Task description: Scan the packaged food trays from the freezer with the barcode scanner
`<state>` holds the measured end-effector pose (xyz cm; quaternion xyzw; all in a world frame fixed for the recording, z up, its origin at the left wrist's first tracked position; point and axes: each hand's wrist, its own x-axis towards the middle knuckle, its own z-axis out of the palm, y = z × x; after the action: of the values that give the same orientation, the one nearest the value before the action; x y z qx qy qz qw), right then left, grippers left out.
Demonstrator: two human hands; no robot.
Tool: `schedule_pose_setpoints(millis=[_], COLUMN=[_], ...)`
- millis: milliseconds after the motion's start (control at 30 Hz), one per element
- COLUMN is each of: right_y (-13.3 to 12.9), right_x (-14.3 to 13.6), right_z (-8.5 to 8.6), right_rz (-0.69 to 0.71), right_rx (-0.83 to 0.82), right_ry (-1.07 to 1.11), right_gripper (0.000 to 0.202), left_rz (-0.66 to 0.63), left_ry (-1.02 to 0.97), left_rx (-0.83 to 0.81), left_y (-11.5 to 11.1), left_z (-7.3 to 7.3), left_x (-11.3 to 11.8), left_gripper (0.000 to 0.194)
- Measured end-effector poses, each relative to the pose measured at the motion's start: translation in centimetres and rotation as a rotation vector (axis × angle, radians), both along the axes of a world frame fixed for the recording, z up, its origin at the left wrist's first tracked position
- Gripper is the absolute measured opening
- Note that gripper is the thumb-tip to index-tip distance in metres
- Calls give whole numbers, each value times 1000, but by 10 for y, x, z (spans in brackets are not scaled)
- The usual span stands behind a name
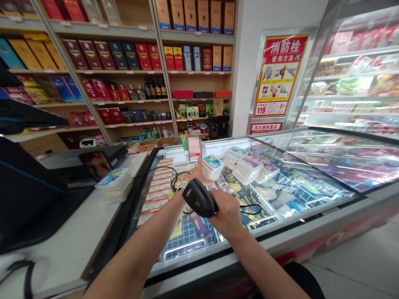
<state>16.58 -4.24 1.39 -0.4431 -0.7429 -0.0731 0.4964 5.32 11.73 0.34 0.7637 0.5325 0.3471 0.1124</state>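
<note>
My right hand (227, 211) is closed around the handle of a black barcode scanner (198, 197), whose dark cable trails over the freezer's glass lid. Farther forward, my left hand (197, 173) has its index finger stretched out towards a small device (194, 146) with a blurred, pinkish face. Whether the fingertip touches it I cannot tell, and the scanner partly covers this hand. Just right of those fingers sits a stack of flat white packs with blue and yellow tops (213, 162). Beside it lie more white packs with purple labels (247, 167).
Under the glass of the chest freezer (264, 241) are wire baskets of frozen goods. On the left counter (71, 245) stand another pack stack (115, 182), a phone-like screen (95, 164) and dark checkout equipment (18, 187). Shelves of boxed goods (124, 72) line the back.
</note>
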Motion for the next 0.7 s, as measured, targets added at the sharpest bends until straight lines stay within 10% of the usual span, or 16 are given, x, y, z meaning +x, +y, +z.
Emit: schedule_pose_setpoints(millis=[267,467,700], right_y=[0,-2,-2], right_x=[0,0,0], right_z=[-1,2,2], right_rz=[22,28,26], right_rx=[18,24,13], right_ry=[-21,-16,-38], right_gripper=[20,23,22], left_rz=[141,-82,-123], left_ry=[117,478,426], left_rx=[187,373,369], left_y=[-22,-31,-37], left_z=[8,31,40], left_x=[-45,-46,-54], left_gripper=[100,58,38])
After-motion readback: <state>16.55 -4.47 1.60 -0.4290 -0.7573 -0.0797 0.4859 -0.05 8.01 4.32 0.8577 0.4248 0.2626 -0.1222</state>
